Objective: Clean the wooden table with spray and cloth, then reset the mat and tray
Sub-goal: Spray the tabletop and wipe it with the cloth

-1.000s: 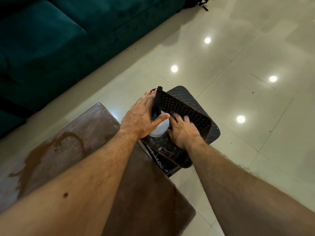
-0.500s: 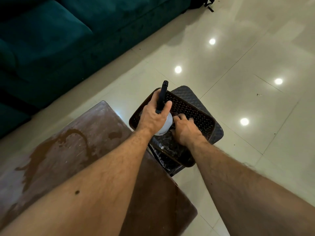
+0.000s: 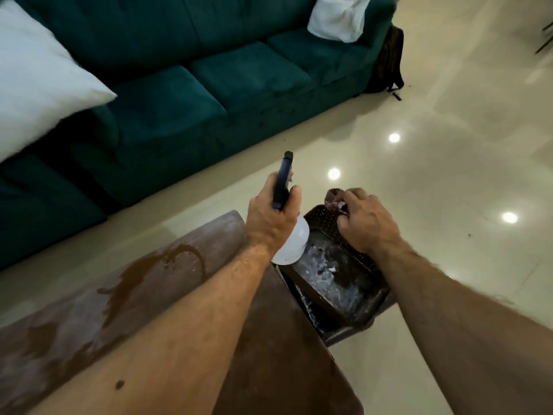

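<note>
My left hand [image 3: 273, 218] grips the neck of a white spray bottle [image 3: 294, 242] with a dark trigger head [image 3: 282, 181], lifted just above the left edge of the tray. My right hand [image 3: 366, 220] holds a dark cloth [image 3: 335, 199] over the far end of the dark perforated tray [image 3: 335, 283], whose bottom is smeared white. The tray lies on a dark mat [image 3: 341, 333] on the floor beside the wooden table [image 3: 167, 280]. A wet stain [image 3: 140, 274] and pale dust mark the tabletop.
A teal sofa [image 3: 185, 85] stands behind the table with a white pillow [image 3: 36, 82] at the left and another white pillow [image 3: 338, 16] at its right end. A dark bag [image 3: 389, 61] leans at the sofa's end. Glossy floor tiles [image 3: 434, 175] spread to the right.
My left hand closed round the spray bottle and lifted it out of the tray. My right hand rose from the tray's bottom with the cloth in it. The view tilted upward.
</note>
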